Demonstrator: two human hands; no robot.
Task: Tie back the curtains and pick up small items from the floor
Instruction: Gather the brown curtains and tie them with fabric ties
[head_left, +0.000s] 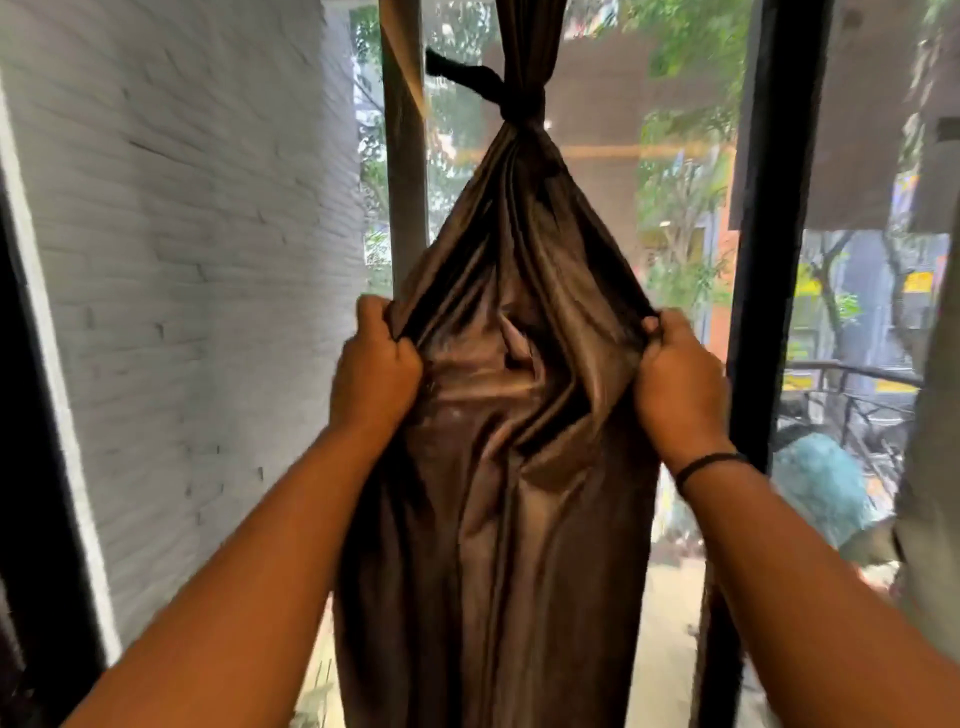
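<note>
Gripping the brown curtain (498, 415) below its dark tie (519, 101) with left hand (374, 364) and right hand (680, 379) fisted on its edges — I tug evenly, seating the knot.

Daylight through the window (649, 156) backlights; edges bend, outdoors seems motion-blurred

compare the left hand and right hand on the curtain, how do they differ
The left hand grips the brown curtain at its left edge, near the white brick wall; the right hand grips the right edge, near the black window frame. The right wrist wears a black band; the left wrist is bare. Both grip below the dark tie at similar height, pulling the fabric outward.
</note>
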